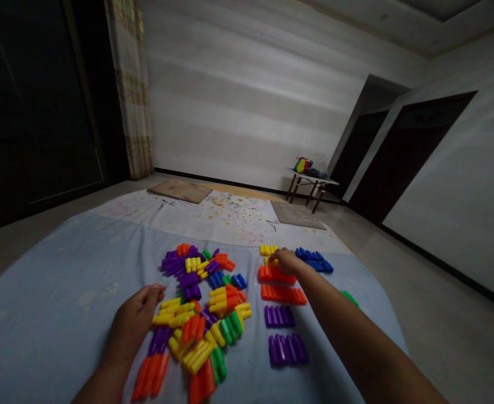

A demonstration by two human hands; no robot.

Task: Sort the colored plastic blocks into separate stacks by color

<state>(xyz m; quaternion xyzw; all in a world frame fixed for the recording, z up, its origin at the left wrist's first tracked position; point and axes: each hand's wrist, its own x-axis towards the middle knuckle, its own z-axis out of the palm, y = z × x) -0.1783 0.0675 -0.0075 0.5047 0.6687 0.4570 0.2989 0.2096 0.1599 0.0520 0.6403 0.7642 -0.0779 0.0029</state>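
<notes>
My right hand (pixel 284 261) reaches over the sorted rows at the right, its fingertips closed on a small yellow plastic building block (pixel 268 260). Just in front of the fingers lies another yellow piece (pixel 269 249). Two orange rows (pixel 283 294) and two purple rows (pixel 288 350) line up nearer to me. To the right of the hand are blue blocks (pixel 314 260). My left hand (pixel 140 308) rests at the left edge of a mixed pile of colourful blocks (pixel 196 356), fingers curled together, with no block visible in them.
A pale blue floral cloth (pixel 74 280) covers the work surface. Green blocks (pixel 350 298) lie partly behind my right forearm. Two flat brown boards (pixel 180 191) lie at the far edge. Beyond stands a small table (pixel 314 177) with a colourful bag (pixel 302 165).
</notes>
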